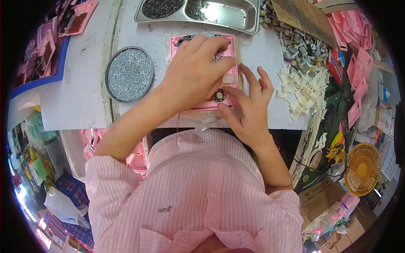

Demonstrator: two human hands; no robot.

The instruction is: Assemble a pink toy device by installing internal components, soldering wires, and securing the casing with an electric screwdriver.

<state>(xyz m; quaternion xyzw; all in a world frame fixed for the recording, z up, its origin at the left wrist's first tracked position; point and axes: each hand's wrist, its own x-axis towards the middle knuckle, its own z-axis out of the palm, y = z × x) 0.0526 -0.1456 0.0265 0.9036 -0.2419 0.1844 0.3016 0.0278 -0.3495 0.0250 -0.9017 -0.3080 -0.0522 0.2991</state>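
Note:
A pink plastic housing [231,52] with dark parts in it lies on the white table in front of me. My left hand [194,69] covers its left side, fingers bent down into it; whatever its fingertips hold is hidden. At the near right corner of the housing sits a small round black speaker [219,95] with a pale centre. My right hand [252,109] has thumb and index finger at opposite edges of this speaker, its other fingers raised and spread. Thin red wires [178,124] hang from the near edge of the housing.
On the left stands a round metal dish [129,75] full of small screws. A steel tray [236,17] with dark small parts is at the far edge. To the right lie piles of white plastic pieces [301,90] and small motors [301,52]. A yellow fan [362,169] stands lower right.

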